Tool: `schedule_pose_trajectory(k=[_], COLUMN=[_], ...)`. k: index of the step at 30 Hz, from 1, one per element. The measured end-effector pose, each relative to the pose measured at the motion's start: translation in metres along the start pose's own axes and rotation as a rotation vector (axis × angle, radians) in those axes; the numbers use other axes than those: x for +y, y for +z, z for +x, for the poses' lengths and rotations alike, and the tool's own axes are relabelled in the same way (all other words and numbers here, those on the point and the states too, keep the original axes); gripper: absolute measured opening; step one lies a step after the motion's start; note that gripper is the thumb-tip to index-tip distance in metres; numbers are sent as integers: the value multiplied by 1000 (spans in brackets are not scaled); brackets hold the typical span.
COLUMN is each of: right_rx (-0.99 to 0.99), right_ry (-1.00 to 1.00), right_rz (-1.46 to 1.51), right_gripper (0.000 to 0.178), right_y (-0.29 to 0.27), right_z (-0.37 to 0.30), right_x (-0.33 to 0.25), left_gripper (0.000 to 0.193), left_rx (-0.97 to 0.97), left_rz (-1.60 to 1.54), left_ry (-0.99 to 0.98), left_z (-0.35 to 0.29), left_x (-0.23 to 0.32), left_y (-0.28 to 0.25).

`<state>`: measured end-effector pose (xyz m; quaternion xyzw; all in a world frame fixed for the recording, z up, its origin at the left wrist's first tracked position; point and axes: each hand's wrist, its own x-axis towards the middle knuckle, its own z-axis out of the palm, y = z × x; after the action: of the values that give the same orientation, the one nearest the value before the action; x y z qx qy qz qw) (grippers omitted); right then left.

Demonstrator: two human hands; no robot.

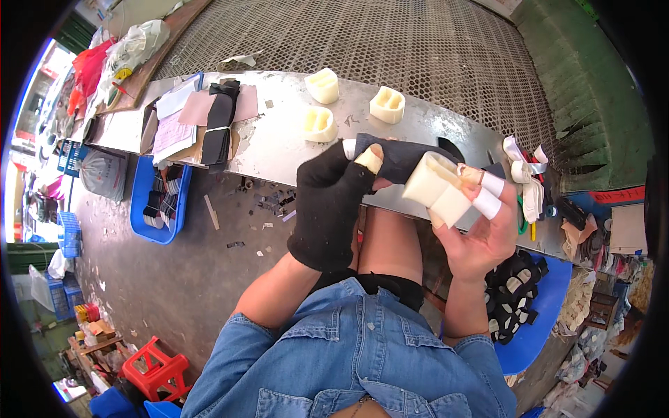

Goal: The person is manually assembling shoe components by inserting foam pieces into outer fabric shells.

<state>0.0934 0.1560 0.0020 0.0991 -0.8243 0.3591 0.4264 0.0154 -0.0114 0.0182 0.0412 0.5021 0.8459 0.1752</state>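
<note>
Black-gloved left hand (331, 198) has a dark strip (404, 160) pinched tight, thumb on top. Right hand (486, 237), white wraps (489, 195) on a couple of fingers, is gripping a chunky cream block (431, 182) at the strip's right end. Behind that, three more hollowed cream pieces (387, 106) sit on a scuffed metal bench (272, 132), then rusty-looking mesh (334, 42).
</note>
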Motion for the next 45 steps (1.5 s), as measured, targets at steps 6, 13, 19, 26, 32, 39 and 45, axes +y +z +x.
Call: schedule_pose_trajectory(k=[6, 13, 19, 26, 32, 39, 45], right_rx=[18, -1, 32, 41, 28, 20, 0], right_ry=[-67, -108, -24, 97, 138, 203, 257], right_rz=[-194, -240, -206, -108, -30, 77, 18], right_gripper=[44, 46, 49, 45, 42, 38, 38], right_y=[4, 4, 6, 11, 15, 14, 11], right_z=[17, 21, 24, 21, 21, 17, 17], right_x=[-12, -13, -15, -14, -11, -7, -1], left_gripper=[26, 25, 24, 26, 23, 28, 36], left_rx=[-59, -100, -106, -112, -191, -269, -445], left_rz=[166, 232, 393, 923, 929, 916, 1121], left_ry=[138, 271, 526, 1138, 1115, 1075, 932], left_z=[-11, -12, -2, 10, 15, 13, 0], left_x=[4, -2, -10, -2, -2, -3, -7], left_y=[6, 8, 6, -4, -5, -3, -3])
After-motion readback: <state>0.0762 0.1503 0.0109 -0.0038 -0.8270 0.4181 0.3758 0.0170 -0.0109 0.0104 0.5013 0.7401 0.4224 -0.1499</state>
